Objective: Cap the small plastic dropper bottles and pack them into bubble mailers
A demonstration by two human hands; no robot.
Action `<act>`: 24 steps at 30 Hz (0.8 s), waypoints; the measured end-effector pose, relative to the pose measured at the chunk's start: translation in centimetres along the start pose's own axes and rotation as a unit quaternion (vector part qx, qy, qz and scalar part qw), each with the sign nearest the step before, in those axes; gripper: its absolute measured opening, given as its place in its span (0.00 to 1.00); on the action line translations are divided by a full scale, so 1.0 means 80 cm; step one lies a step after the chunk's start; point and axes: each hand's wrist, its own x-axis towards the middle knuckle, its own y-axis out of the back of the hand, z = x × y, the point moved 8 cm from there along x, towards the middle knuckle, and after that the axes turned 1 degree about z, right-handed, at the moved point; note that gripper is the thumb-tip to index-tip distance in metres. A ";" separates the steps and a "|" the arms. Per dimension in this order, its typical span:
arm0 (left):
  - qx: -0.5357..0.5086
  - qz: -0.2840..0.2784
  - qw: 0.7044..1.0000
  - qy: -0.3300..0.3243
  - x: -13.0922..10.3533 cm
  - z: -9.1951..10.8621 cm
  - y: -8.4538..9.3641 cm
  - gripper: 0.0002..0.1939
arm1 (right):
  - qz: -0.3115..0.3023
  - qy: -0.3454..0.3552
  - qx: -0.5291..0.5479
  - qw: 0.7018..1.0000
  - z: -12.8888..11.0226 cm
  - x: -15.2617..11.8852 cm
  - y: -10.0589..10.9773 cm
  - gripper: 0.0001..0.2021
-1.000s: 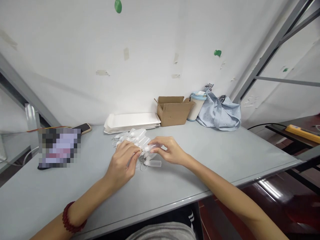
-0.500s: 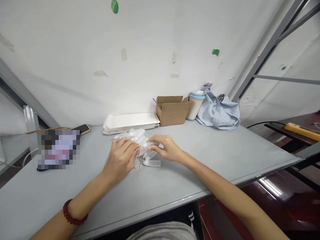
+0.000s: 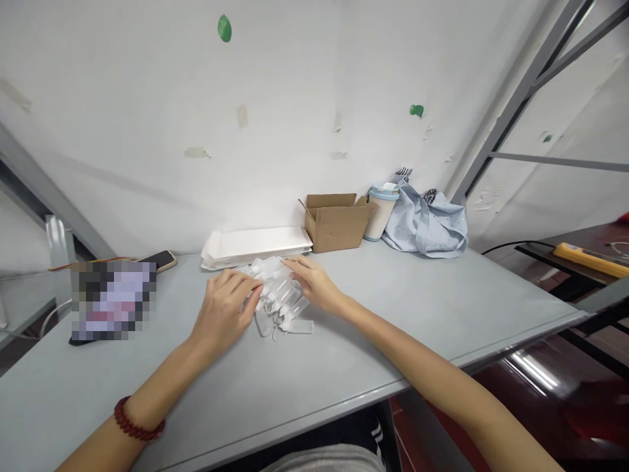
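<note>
Left hand (image 3: pixel 223 308), right hand (image 3: pixel 317 285) at piled clear bottles (image 3: pixel 282 296); fingers hide some; can't tell whether either grips one.

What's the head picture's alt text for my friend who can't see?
A person's left hand and right hand are at a heap of small translucent bottles on a grey table. Behind sit an open cardboard box, a lidded cup and a blue cloth bag.

Workshop bench or packing room; cannot tell which.
Grey worktop (image 3: pixel 373 341) set between metal uprights (image 3: pixel 533 69); white wall (image 3: pixel 304 59) spotted with tape scraps (image 3: pixel 242 117); heap of small clear bottles (image 3: pixel 281 293); open cardboard box (image 3: pixel 340 231) beside a flat white stack (image 3: pixel 255 243).
</note>
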 end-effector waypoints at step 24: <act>-0.043 0.055 0.997 -0.026 0.002 0.022 0.018 0.06 | -0.154 -0.039 -0.312 0.937 0.075 0.085 -0.012 0.15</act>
